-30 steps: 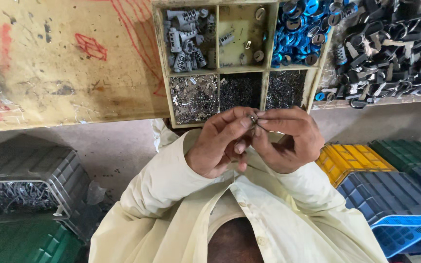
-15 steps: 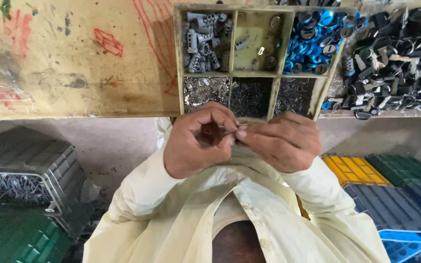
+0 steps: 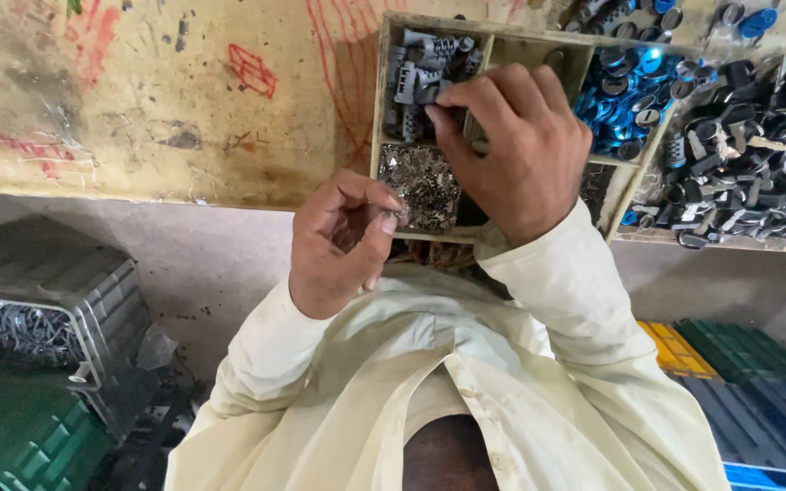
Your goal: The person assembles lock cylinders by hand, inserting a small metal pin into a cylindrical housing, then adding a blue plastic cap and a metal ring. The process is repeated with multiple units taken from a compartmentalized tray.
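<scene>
My left hand is held in front of my chest, its thumb and fingers pinched on a small metal part. My right hand reaches forward into a divided wooden tray on the workbench. Its fingertips touch the grey plastic parts in the tray's upper left compartment. Below that compartment lies a heap of tiny shiny metal pieces. Whether the right hand has a part between its fingers is hidden.
The tray's right side holds blue round caps. A pile of black plastic parts lies on the bench at the right. Grey and green crates stand at the lower left; yellow, green and blue crates stand at the lower right.
My hands were together in front of the tray working one small part. The right hand has moved forward into the tray's grey parts, while the left keeps the small metal part.
</scene>
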